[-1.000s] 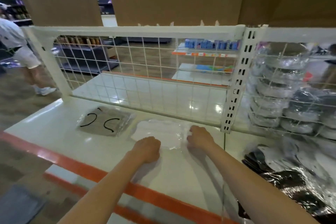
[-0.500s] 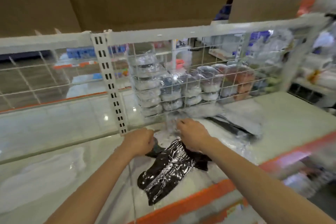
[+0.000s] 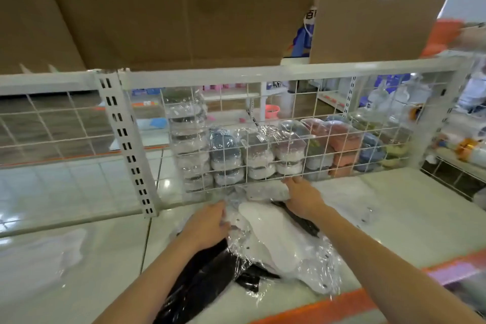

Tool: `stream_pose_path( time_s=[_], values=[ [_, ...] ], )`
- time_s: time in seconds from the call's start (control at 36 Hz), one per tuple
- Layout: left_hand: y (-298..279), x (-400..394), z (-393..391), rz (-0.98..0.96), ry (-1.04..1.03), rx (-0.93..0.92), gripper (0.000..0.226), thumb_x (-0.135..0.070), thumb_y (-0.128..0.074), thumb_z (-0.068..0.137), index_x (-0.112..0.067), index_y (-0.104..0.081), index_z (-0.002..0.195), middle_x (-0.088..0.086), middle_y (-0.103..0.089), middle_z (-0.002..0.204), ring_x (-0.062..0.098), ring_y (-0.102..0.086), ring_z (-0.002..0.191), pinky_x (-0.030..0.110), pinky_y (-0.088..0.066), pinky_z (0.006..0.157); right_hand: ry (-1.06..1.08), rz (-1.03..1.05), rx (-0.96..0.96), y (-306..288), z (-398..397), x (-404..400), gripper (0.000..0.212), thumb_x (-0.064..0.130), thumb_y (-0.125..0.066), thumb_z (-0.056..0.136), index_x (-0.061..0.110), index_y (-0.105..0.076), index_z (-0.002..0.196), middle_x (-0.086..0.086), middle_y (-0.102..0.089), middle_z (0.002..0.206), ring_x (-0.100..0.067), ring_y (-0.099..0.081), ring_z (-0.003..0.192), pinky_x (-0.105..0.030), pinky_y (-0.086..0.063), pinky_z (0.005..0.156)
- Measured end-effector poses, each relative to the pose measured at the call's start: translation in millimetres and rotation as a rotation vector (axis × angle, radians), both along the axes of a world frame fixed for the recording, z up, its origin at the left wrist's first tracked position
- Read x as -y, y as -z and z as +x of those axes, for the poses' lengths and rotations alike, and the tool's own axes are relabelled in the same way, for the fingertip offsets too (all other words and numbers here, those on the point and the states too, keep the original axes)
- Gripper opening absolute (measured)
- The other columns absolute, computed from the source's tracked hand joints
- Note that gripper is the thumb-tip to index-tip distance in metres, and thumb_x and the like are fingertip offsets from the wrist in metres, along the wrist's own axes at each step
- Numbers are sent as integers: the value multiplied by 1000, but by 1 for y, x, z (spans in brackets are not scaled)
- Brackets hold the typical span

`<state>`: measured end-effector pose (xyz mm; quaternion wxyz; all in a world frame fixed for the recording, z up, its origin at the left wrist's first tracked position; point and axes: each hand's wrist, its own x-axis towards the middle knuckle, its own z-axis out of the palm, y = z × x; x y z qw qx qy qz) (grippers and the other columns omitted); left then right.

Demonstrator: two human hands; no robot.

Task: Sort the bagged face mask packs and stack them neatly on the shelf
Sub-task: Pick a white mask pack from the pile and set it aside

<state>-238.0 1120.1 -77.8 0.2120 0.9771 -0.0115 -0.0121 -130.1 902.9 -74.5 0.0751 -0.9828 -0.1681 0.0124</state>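
Lying diagonally, white mask pack (image 3: 271,234) (bagged) points upper-left.

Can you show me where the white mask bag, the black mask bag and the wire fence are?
white mask bag (image 3: 273,234), head view, middle of the white mask.
black mask bag (image 3: 200,279), head view, its dark middle.
wire fence (image 3: 263,139), head view, a wire crossing.

Two hands on a pile of bagged masks

The left hand (image 3: 207,223) and right hand (image 3: 302,196) rest on shiny mask packs (image 3: 271,234) on the white shelf (image 3: 389,221), near the wire wall (image 3: 263,139).
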Motion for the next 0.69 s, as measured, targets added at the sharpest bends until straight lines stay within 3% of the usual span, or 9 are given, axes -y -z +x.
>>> stream_pose_path(
  time_s=[0.11,0.17,0.25,0.33,0.39,0.47,0.56,0.61,0.69],
  values=[
    [-3,6,-7,-16,-56,17,11,-23,-51,94,-16,-52,103,-2,-59,93,10,-55,82,16,-42,65,-31,-77,-119,17,12,0,68,31,-52,93,25,-14,150,-5,-33,150,-28,-25,139,-44,-28,108],
    [-4,12,-10,-27,-86,24,6,-25,-52,94,-20,-49,97,-4,-57,88,7,-53,75,13,-37,58,-59,-148,-130,23,12,0,54,36,-46,95,27,-28,145,-4,-45,142,-24,-36,134,-43,-26,108],
    [-2,20,-9,-46,-150,32,8,-28,-53,92,-22,-49,94,-4,-58,89,7,-54,75,17,-39,63,-175,-213,31,18,16,0,25,28,-43,96,25,-59,115,-1,-61,122,-22,-53,115,-37,-30,102],
    [-4,31,-9,-94,-209,36,8,-28,-55,91,-20,-52,93,-3,-60,88,11,-56,77,25,-46,70,-263,-154,124,7,20,2,21,21,-43,95,22,-62,102,-2,-66,110,-23,-60,101,-31,-40,87],
    [-3,39,-7,-131,-247,49,7,-26,-55,90,-20,-56,92,-4,-61,84,9,-55,71,27,-49,72,-303,56,58,-2,23,7,18,21,-46,94,20,-63,97,1,-66,100,-16,-60,87,-26,-41,73],
    [-4,56,-6,-295,-335,93,16,-32,-57,90,-18,-61,98,0,-66,93,13,-62,81,29,-55,78,-320,640,-375,-22,22,13,11,16,-54,94,18,-58,84,6,-56,76,-6,-49,66,-18,-37,61],
    [-22,76,-13,-655,-428,72,30,-44,-58,89,-21,-52,107,0,-59,107,14,-58,98,10,-50,60,-223,1188,-749,-38,14,19,17,10,-54,94,17,-56,79,5,-55,65,-9,-49,58,-19,-40,57],
    [-33,89,-18,-958,-403,13,15,-38,-54,91,-25,-50,98,-5,-56,104,17,-58,100,16,-50,71,-223,1312,-852,-42,10,23,17,8,-53,93,15,-56,79,4,-58,64,-10,-52,59,-22,-43,61],
    [-39,97,-18,-1256,-339,-31,17,-25,-52,93,-20,-56,109,-3,-65,106,12,-66,89,23,-53,73,-266,1182,-770,-39,3,27,18,10,-52,94,19,-54,79,4,-51,62,-8,-43,53,-19,-35,54]
  ],
)
